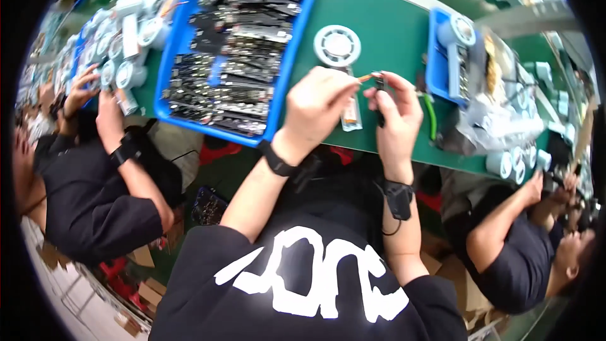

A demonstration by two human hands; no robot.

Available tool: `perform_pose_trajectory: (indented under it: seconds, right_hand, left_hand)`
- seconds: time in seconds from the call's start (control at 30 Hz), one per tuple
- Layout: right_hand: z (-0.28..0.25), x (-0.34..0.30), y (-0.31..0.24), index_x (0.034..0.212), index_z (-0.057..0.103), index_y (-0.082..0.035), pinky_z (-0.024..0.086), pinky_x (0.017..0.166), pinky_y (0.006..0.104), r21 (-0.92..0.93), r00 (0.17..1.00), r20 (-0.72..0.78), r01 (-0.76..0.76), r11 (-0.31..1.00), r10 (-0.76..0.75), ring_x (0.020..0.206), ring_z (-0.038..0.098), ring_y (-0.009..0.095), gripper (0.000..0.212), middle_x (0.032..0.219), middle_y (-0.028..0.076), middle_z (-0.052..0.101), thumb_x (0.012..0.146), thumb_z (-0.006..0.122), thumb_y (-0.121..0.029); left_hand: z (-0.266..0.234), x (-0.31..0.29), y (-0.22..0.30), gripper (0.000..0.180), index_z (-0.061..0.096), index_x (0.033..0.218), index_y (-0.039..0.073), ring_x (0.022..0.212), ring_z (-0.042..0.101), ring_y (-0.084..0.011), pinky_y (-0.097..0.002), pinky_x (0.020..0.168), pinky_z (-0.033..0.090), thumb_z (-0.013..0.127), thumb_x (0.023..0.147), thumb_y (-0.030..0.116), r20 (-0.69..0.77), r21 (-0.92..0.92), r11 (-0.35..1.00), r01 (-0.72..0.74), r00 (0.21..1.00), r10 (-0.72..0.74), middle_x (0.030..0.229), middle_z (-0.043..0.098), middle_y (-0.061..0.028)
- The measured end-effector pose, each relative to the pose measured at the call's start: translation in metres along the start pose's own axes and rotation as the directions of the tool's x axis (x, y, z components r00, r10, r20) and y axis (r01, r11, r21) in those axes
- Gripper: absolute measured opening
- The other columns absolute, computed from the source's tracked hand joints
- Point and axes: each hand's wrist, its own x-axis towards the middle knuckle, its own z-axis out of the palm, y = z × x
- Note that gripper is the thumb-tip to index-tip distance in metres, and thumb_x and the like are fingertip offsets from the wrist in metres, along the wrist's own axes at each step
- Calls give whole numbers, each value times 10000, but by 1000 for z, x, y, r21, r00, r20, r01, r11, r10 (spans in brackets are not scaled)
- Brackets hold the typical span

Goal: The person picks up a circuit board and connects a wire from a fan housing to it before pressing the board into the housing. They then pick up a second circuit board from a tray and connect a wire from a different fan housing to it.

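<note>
My left hand (pixel 319 102) is closed in a pinch above the green table, its fingertips on thin orange wires (pixel 365 78). Facing it, my right hand (pixel 400 106) grips a narrow black circuit board (pixel 380 102) between thumb and fingers, held upright. The wires run between the two hands and reach the top of the board. Just beyond my hands lies a pale blue round part with a grille (pixel 337 45), like a small fan. A light handle-like piece (pixel 351 117) extends from it toward me, partly hidden by my left hand.
A blue tray (pixel 297 44) full of black circuit boards stands to the left. On the right are a smaller blue bin (pixel 434 57), a green-handled tool (pixel 432 117) and a clear plastic bag (pixel 499 127). Co-workers sit on both sides, near heaps of pale blue parts (pixel 129 72).
</note>
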Motion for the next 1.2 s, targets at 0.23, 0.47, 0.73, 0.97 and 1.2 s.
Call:
perform_pose_trajectory:
  seconds: [0.23,0.47,0.73,0.97,1.2]
  right_hand:
    - [-13,-9,-2,1267,592,20,477,769,245,-10,999,-50,-8,1000,8,853,605,110,293,1006,90,699,977,591,-21]
    - [-11,-12,-8,1265,611,22,481,755,224,-60,997,-75,14,998,-19,868,623,91,288,1004,78,709,985,606,-45]
    - [-13,-16,5,1244,646,37,498,757,212,-112,996,-10,89,990,-91,955,672,119,278,1070,76,691,968,623,14]
    - [-12,-17,4,1245,655,36,502,761,213,-182,993,13,121,976,-121,941,672,115,277,1085,69,683,970,622,20]
    - [-12,-17,2,1245,657,37,501,750,215,-205,996,22,91,975,-88,936,673,108,275,1084,64,682,973,624,12]
  left_hand:
    - [14,-5,4,224,729,935,43,781,673,-253,-335,683,554,785,740,-52,69,-53,996,74,995,-70,880,685,-82]
    - [16,-2,4,211,737,936,52,777,658,-228,-315,668,541,788,757,-47,68,6,997,-75,995,74,881,688,-68]
    - [15,2,6,235,747,955,57,788,665,-214,-309,662,543,798,745,-34,40,-40,999,-36,998,38,846,718,-57]
    - [15,2,-1,243,756,956,43,771,673,-205,-288,666,547,796,743,-66,72,-70,997,-14,997,19,860,720,-70]
    - [15,2,-2,210,758,936,45,763,676,-207,-289,672,556,790,752,-49,64,-83,996,-25,997,30,857,723,-59]
